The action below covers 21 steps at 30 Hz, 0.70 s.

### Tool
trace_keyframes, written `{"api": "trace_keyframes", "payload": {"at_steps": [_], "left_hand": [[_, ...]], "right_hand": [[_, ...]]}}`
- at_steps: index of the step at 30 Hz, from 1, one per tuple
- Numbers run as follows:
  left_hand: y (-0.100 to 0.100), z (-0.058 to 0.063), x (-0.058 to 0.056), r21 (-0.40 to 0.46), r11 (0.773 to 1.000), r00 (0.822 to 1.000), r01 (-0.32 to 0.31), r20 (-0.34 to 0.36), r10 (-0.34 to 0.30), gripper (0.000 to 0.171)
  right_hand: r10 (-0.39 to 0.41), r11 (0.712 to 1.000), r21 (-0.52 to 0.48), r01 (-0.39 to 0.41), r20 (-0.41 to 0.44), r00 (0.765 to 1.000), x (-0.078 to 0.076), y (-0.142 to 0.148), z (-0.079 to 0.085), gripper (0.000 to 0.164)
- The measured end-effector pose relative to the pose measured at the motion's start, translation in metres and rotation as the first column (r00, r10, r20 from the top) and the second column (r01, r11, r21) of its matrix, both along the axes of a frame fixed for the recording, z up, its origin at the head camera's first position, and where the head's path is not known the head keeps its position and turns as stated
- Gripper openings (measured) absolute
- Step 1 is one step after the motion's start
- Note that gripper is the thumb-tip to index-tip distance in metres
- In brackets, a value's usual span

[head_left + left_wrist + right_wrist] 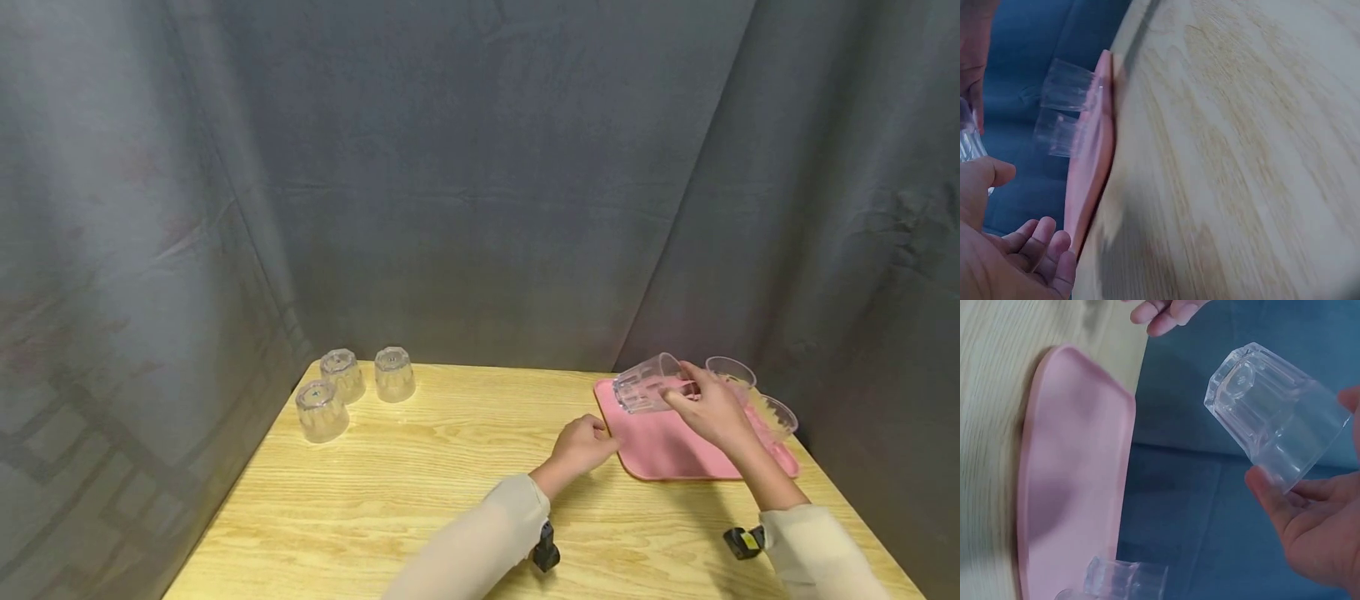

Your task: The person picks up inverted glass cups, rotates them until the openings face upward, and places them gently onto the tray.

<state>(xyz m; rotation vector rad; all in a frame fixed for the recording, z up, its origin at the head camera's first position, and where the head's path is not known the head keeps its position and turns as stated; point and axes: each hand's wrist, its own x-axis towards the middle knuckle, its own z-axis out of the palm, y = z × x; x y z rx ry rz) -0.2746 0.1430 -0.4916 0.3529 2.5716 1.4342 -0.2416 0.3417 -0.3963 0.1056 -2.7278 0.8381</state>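
Note:
My right hand (712, 408) holds a clear faceted tumbler (647, 385) near its rim, between thumb and fingers. The tumbler is tipped on its side over the pink tray (667, 454), its base pointing left. In the right wrist view the tumbler (1279, 412) looks empty. My left hand (583, 448) is beside the tray's left edge, its fingers loosely bent and holding nothing in the left wrist view. Two more clear tumblers stand mouth up at the tray's right end, one farther back (731, 372) and one nearer (778, 417), partly behind my right hand and forearm.
Three clear tumblers stand upside down at the table's back left: a front one (322, 412), one behind it (342, 377) and one to the right (394, 375). Grey curtains (465, 183) enclose the wooden table (360, 517) at the back and sides.

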Motion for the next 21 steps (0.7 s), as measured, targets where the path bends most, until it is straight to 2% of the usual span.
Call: {"api": "trace_keyframes", "payload": {"at_steps": [7,11,16,21], "left_hand": [[0.019,-0.012,-0.005,-0.135,0.991,0.998,-0.018,-0.060,0.010,0.035],[0.025,-0.015,-0.007,-0.125,0.992,0.997,-0.024,-0.070,0.015,0.037],[0.033,-0.023,-0.010,-0.101,0.995,0.998,0.000,-0.058,-0.006,0.029],[0.036,-0.031,-0.014,-0.134,0.991,0.997,-0.023,-0.076,0.013,0.027]], "right_hand": [[-0.039,0.999,0.026,0.039,0.004,0.999,-0.014,0.009,-0.009,0.070],[-0.055,0.998,0.041,0.054,0.011,0.998,-0.019,0.016,-0.012,0.072],[-0.071,0.996,0.063,0.070,0.013,0.997,-0.024,0.020,-0.016,0.072],[-0.085,0.994,0.076,0.081,0.047,0.995,-0.035,0.019,-0.023,0.073]]}}
